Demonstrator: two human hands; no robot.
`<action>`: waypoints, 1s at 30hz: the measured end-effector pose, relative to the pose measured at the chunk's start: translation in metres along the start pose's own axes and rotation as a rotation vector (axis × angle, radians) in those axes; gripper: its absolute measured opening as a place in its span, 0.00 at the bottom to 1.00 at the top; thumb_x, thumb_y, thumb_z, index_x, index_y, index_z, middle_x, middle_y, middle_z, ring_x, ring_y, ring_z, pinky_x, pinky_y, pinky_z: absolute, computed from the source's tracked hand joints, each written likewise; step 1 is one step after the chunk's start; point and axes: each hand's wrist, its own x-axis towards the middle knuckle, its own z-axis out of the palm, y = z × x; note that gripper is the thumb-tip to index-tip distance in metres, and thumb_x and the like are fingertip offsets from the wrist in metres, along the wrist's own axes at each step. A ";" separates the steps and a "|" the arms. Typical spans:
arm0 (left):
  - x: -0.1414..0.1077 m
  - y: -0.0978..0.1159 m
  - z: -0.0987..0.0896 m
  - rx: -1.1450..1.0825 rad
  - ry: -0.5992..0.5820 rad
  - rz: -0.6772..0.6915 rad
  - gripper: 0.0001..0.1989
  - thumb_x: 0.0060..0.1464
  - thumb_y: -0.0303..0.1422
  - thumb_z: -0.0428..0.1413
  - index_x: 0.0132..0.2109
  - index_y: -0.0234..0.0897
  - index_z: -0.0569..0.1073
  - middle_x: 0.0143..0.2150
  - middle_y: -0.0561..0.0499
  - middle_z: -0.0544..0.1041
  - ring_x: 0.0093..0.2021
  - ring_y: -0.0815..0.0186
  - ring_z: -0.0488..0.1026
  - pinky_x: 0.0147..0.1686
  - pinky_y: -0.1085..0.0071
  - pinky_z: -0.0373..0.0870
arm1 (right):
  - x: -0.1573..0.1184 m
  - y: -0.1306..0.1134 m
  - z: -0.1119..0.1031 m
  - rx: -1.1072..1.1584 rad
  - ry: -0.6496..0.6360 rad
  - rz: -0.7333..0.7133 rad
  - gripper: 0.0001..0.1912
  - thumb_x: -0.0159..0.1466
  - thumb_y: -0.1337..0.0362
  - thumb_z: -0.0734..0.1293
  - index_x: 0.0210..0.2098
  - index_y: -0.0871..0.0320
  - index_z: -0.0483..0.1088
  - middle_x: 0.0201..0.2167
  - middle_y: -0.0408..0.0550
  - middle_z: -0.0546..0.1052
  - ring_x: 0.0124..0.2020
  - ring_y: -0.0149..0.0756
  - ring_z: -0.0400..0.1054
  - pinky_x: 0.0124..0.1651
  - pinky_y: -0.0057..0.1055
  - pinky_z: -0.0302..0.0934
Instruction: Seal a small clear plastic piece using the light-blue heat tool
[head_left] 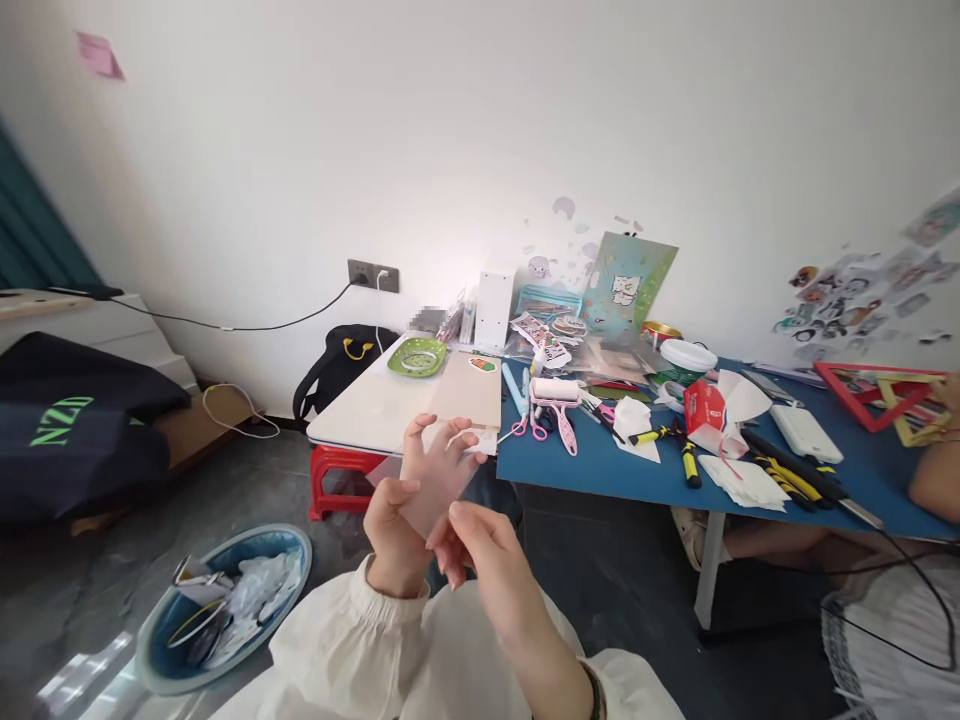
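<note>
In front of my lap, both hands hold a small translucent sheet (436, 482), tilted, its surface letting the fingers behind show through. My left hand (397, 535) has its thumb on the sheet's left side, with the other fingers spread and curled behind it. Thumb and fingers of my right hand (491, 560) pinch the sheet's lower right edge. Just beyond, a beige board (466, 385) with a carrot sticker lies on the white table (367, 410), beside a green square dish (416, 357).
On the blue table (570, 478) lie a pink lint roller (559, 400), scissors (529, 425), pliers (688, 460) and tissues (742, 482). A blue basin (300, 560) with scraps stands on the floor. At far right, another person's arm (934, 485) rests by a yellow frame (911, 410).
</note>
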 end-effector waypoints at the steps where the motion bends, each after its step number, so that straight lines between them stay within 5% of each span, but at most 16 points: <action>1: 0.002 0.002 -0.006 -0.005 0.028 -0.015 0.25 0.35 0.34 0.54 0.46 0.45 0.66 0.45 0.45 0.72 0.45 0.56 0.69 0.48 0.58 0.67 | 0.002 0.002 -0.007 -0.062 -0.012 0.000 0.25 0.63 0.46 0.59 0.23 0.59 0.68 0.18 0.40 0.63 0.18 0.26 0.53 0.22 0.26 0.47; 5: 0.008 0.015 -0.032 -0.011 0.146 -0.004 0.24 0.35 0.35 0.55 0.46 0.44 0.68 0.46 0.43 0.73 0.47 0.54 0.70 0.48 0.55 0.69 | 0.012 0.007 -0.057 -0.411 0.135 -0.034 0.27 0.65 0.44 0.54 0.26 0.60 0.67 0.19 0.41 0.64 0.19 0.28 0.57 0.23 0.26 0.53; 9: 0.013 0.029 -0.053 0.016 0.267 0.037 0.24 0.36 0.37 0.55 0.46 0.45 0.69 0.48 0.45 0.74 0.52 0.54 0.69 0.51 0.55 0.69 | 0.027 -0.003 -0.132 -0.706 0.393 -0.073 0.22 0.66 0.49 0.55 0.30 0.60 0.69 0.21 0.44 0.68 0.22 0.32 0.62 0.27 0.29 0.57; 13: 0.037 0.032 -0.062 0.071 0.294 0.004 0.25 0.40 0.38 0.53 0.49 0.48 0.68 0.50 0.47 0.74 0.57 0.54 0.66 0.54 0.54 0.68 | 0.055 -0.029 -0.204 -1.140 0.731 -0.057 0.15 0.66 0.60 0.57 0.41 0.63 0.71 0.37 0.56 0.74 0.40 0.44 0.66 0.46 0.41 0.58; 16: 0.077 0.027 -0.060 0.050 0.205 -0.083 0.25 0.35 0.35 0.54 0.46 0.44 0.69 0.45 0.44 0.75 0.51 0.52 0.70 0.49 0.52 0.72 | 0.088 -0.040 -0.239 -1.397 0.818 0.024 0.12 0.65 0.64 0.61 0.44 0.63 0.70 0.47 0.57 0.72 0.51 0.46 0.63 0.54 0.46 0.55; 22: 0.170 0.027 -0.050 0.094 0.005 -0.218 0.20 0.34 0.32 0.54 0.40 0.39 0.70 0.41 0.40 0.74 0.43 0.54 0.72 0.42 0.56 0.73 | 0.128 -0.035 -0.261 -1.620 0.797 0.178 0.10 0.65 0.60 0.65 0.40 0.62 0.71 0.43 0.50 0.74 0.45 0.39 0.69 0.50 0.43 0.62; 26: 0.213 0.021 -0.053 0.133 -0.047 -0.275 0.18 0.35 0.31 0.54 0.39 0.39 0.70 0.40 0.41 0.75 0.43 0.53 0.72 0.41 0.56 0.72 | 0.123 -0.039 -0.267 -1.603 0.860 0.168 0.09 0.66 0.64 0.61 0.33 0.62 0.70 0.35 0.56 0.77 0.40 0.45 0.71 0.42 0.39 0.61; 30: 0.238 -0.005 -0.063 0.101 -0.029 -0.434 0.16 0.37 0.31 0.53 0.39 0.39 0.69 0.38 0.42 0.75 0.42 0.55 0.73 0.43 0.57 0.70 | 0.115 -0.058 -0.263 -1.478 0.967 0.090 0.09 0.67 0.62 0.57 0.37 0.61 0.65 0.29 0.57 0.77 0.32 0.48 0.73 0.32 0.36 0.59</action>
